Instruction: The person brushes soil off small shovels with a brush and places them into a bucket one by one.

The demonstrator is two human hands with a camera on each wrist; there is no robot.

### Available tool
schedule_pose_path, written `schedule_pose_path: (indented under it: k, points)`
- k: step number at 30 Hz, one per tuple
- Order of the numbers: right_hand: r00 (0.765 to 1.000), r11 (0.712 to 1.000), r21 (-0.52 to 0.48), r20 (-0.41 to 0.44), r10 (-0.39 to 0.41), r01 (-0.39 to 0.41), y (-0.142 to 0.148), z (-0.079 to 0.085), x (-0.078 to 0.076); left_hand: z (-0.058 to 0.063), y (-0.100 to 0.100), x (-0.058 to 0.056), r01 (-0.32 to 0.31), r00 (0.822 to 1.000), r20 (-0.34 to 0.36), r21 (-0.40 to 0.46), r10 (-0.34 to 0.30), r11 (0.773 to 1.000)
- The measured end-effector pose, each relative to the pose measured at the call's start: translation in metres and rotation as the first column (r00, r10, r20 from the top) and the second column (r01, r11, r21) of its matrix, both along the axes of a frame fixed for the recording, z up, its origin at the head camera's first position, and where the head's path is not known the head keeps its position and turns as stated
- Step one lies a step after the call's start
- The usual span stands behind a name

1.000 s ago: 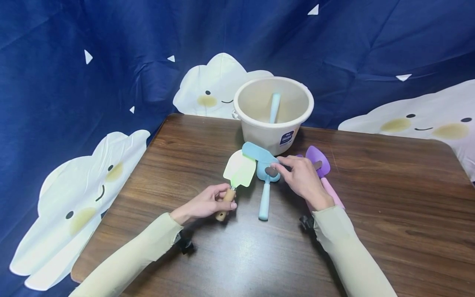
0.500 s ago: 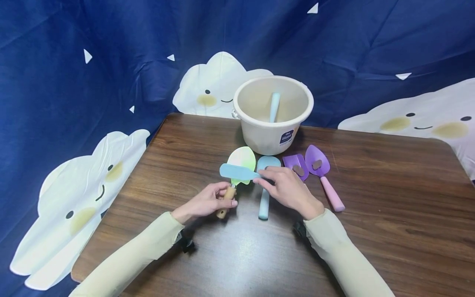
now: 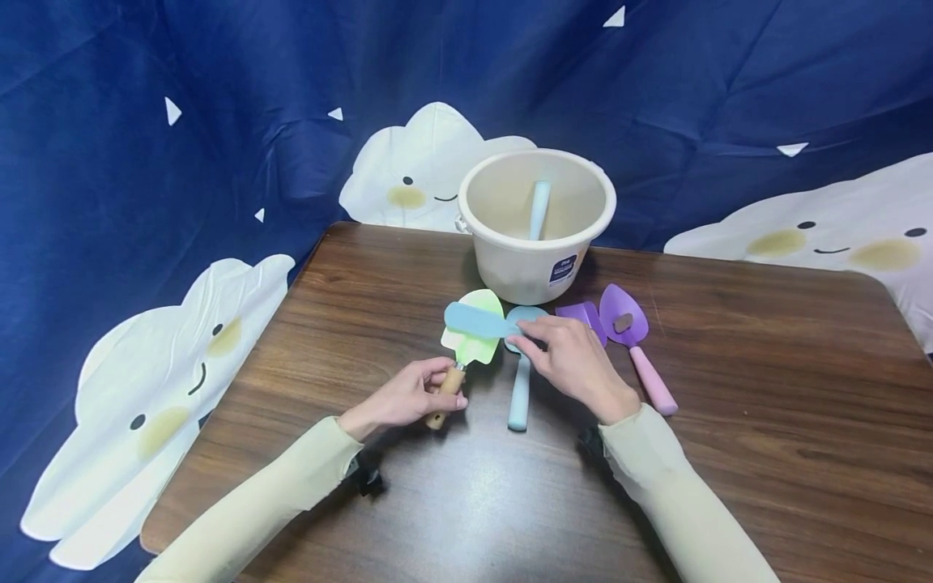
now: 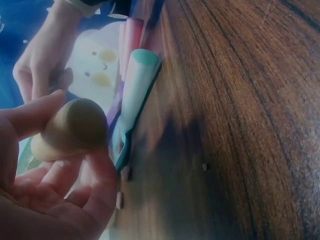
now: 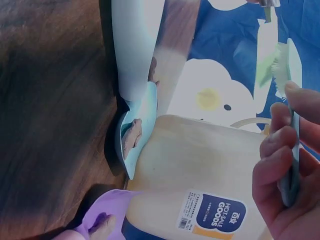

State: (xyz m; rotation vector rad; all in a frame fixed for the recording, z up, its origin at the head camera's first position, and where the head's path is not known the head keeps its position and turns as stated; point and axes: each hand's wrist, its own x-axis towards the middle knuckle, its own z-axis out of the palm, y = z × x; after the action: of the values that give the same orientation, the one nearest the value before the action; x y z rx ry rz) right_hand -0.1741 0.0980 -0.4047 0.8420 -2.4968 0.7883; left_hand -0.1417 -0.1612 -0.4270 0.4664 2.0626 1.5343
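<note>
Two tools in hand near the middle of the head frame: a green trowel [image 3: 477,350] and a blue brush [image 3: 474,321]. Left hand [image 3: 408,395], left of centre, curled round the trowel's wooden handle [image 4: 82,125], with thumb above it and fingers below in the lower left of the left wrist frame; blade beyond the fingers, toward the bucket [image 3: 503,267] at upper centre. Right hand [image 3: 576,360], right of centre, pinching the brush by its handle between thumb and bent fingers; brush reaching left from the fingertips, across the trowel's blade. Bristles [image 5: 280,72] facing that blade in the upper right of the right wrist frame, touching or just apart, hard to tell. Below the brush hand in the head frame, on the table [image 3: 765,405], a blue scoop [image 3: 519,397]; right of it, a purple scoop [image 3: 581,313] and a pink-handled spade [image 3: 649,376]. Inside the bucket, a pale blue handle [image 3: 538,210], upright and slightly tilted.
</note>
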Motion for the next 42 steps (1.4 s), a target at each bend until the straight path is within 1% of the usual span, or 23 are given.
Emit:
schedule_pose_path:
  k: [4,7,11,14,17,22,25,28,32,34,36,38,42]
  points:
    - [1.0,1.0,-0.017,0.005,-0.002,0.002,0.0,-0.001,-0.003,-0.001,-0.001,0.0,0.019,0.999,-0.028,0.013,-0.019,1.0]
    - [1.0,0.999,-0.031,0.01,-0.006,0.007,-0.001,-0.002,-0.005,-0.002,-0.002,-0.001,0.025,0.999,-0.036,0.022,-0.024,0.999]
    - [0.997,0.997,-0.043,0.046,-0.062,0.064,0.001,-0.001,-0.008,-0.001,-0.003,0.001,0.028,1.0,-0.005,0.032,-0.028,0.999]
    - [0.99,0.993,-0.035,0.086,-0.113,0.116,0.004,-0.001,-0.01,-0.001,-0.003,0.003,0.027,0.999,0.028,0.032,-0.028,0.999]
    - [0.982,0.988,-0.025,0.115,-0.148,0.152,0.007,-0.001,-0.012,-0.002,-0.003,0.004,0.022,0.999,0.038,0.028,-0.023,0.999]
    - [0.98,0.983,-0.011,0.085,-0.18,0.182,0.01,-0.002,-0.012,-0.003,-0.003,0.004,0.013,0.999,0.048,0.022,-0.014,1.0]
    - [0.982,0.984,-0.007,0.066,-0.178,0.179,0.009,-0.002,-0.011,-0.004,-0.002,0.003,0.007,0.999,0.049,0.025,-0.008,1.0]
    - [0.989,0.99,-0.011,0.054,-0.14,0.141,0.007,-0.003,-0.008,-0.005,-0.002,0.002,0.0,0.999,0.042,0.034,-0.001,0.999]
    - [1.0,1.0,-0.012,0.015,-0.019,0.019,0.002,-0.008,-0.004,-0.006,-0.002,0.001,-0.013,0.999,0.035,0.039,0.012,0.999]
    - [0.999,0.999,-0.003,0.004,0.051,-0.051,0.0,-0.01,-0.002,-0.007,-0.002,0.0,-0.016,0.999,0.032,0.037,0.015,0.999]
    - [0.995,0.995,0.021,0.0,0.097,-0.097,-0.002,-0.011,0.001,-0.006,-0.002,0.0,-0.019,0.999,0.029,0.038,0.018,0.999]
    - [0.992,0.991,0.038,0.01,0.128,-0.128,-0.002,-0.011,0.003,-0.006,-0.001,0.0,-0.02,1.0,0.019,0.032,0.02,0.999]
    - [0.988,0.986,0.07,0.012,0.151,-0.151,-0.001,-0.012,0.006,-0.005,-0.001,0.0,-0.021,1.0,0.001,0.028,0.021,0.999]
